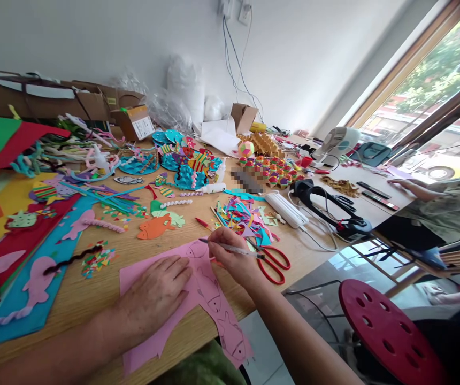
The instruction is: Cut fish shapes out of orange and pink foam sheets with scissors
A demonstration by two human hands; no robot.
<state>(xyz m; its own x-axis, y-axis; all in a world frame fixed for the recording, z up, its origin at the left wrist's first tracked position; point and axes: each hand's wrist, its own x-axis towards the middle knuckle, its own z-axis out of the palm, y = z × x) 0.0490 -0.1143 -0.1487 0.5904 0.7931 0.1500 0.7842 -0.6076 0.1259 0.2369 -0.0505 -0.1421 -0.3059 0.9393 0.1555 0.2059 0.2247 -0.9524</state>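
A pink sheet of paper point(182, 307) with fish outlines drawn on it lies at the table's front edge, its right part hanging over. Flat on its left part rests my left hand point(153, 291), fingers stretched out, holding nothing. My right hand point(232, 256) grips a pen point(236, 248), whose tip is near the sheet's top edge beside a drawn fish. Red-handled scissors point(272, 262) lie just right of my right hand. Behind the sheet are an orange paper fish point(153, 226) and a heap of coloured paper scraps point(244, 216).
Pink paper fish point(39, 283) with twisted stems lie on coloured sheets at the left. A white power strip point(286, 210) and black headphones point(326, 206) are at the right. A red stool point(386, 334) stands below, and a person point(434, 208) sits at the far right.
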